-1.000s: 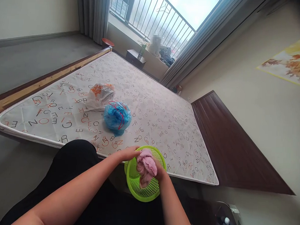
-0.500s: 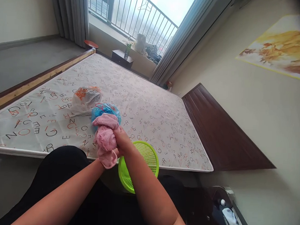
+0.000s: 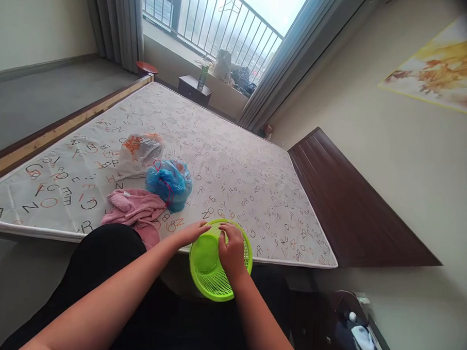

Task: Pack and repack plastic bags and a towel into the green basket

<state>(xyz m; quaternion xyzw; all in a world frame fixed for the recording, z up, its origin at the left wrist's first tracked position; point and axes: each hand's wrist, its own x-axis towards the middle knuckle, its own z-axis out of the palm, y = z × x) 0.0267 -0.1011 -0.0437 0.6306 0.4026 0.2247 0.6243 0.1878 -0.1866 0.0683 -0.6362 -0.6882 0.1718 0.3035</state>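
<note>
A bright green plastic basket [image 3: 205, 255] with a slotted wall stands at the mattress edge in front of me, its mouth facing up. My left hand [image 3: 193, 233] reaches to its left rim with the fingers stretched out. Over the basket's opening is my right hand [image 3: 231, 247], thumb and fingers apart and slightly bent. Neither hand seems to hold anything. A pink towel [image 3: 135, 209] lies crumpled on the mattress, left of my hands. Touching it is a blue plastic bag [image 3: 170, 182] with a red drawstring.
A white plastic bag with orange print [image 3: 139, 153] lies behind the blue one on the letter-patterned mattress [image 3: 233, 170]. The dark wooden headboard [image 3: 356, 206] borders the bed at right. My black-clad knee [image 3: 102, 257] is against the near edge. A nightstand [image 3: 194, 89] stands beyond.
The pink towel has left my hands and now lies on the mattress by the blue bag. Both hands have moved right, to the green basket.
</note>
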